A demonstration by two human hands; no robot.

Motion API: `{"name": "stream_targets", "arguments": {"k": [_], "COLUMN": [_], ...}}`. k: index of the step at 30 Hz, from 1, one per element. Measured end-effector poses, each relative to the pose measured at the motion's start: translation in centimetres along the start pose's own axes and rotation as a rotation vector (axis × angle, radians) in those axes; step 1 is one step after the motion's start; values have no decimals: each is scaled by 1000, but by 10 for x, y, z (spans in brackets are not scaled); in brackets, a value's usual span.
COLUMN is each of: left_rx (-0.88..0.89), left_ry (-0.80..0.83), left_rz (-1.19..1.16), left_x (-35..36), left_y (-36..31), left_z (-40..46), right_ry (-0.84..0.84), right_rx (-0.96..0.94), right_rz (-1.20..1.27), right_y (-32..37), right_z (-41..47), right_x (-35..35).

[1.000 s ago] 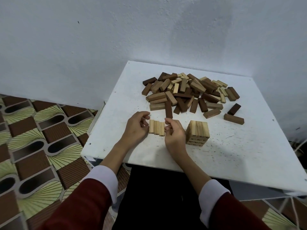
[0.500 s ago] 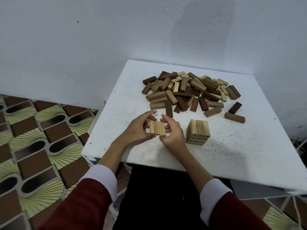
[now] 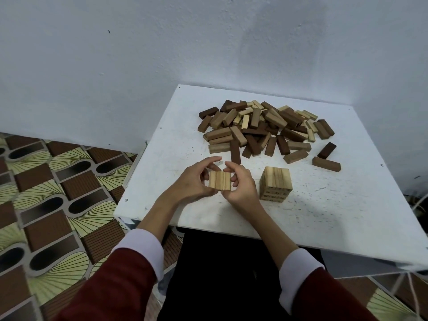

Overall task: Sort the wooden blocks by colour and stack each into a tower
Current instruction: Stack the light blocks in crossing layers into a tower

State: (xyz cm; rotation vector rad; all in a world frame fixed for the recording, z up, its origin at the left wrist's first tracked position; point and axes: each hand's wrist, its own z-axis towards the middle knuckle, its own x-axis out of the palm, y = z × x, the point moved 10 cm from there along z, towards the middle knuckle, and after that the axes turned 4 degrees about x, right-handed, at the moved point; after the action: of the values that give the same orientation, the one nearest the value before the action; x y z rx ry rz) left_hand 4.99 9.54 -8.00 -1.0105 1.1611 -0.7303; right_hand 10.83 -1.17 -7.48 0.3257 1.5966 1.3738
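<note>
A row of three pale blocks (image 3: 219,180) sits at frame centre, just left of the pale tower (image 3: 276,183) on the white worktop (image 3: 324,216). The left hand (image 3: 194,181) and right hand (image 3: 240,186) each have their grip clamped on the row's ends, fingers curled around it.

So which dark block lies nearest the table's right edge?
The dark block lying alone right of the pile, near the table edge; the shorter dark one sits just behind it.

Head-worn view looks steeply down, close over the table (image 3: 324,216).
</note>
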Motion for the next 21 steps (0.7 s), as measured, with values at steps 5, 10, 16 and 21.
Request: {"name": "stream_targets", "arguments": {"k": [5, 10, 16, 21], "left_rx": [15, 3, -5, -4], "left_ry": [-27, -26, -13, -12], "left_rz": [39, 30, 21, 39], "left_x": [-1, -1, -1, -1], "left_y": [-1, -1, -1, 0], "left_z": [-1, -2, -2, -2], "right_ry": [22, 47, 62, 65], "right_rx": [8, 2, -6, -9], "right_rz": [-8, -9, -5, -9], "right_y": [0, 3, 4, 4], "right_z": [0, -1, -1, -1], "right_x": [2, 2, 2, 3]}}
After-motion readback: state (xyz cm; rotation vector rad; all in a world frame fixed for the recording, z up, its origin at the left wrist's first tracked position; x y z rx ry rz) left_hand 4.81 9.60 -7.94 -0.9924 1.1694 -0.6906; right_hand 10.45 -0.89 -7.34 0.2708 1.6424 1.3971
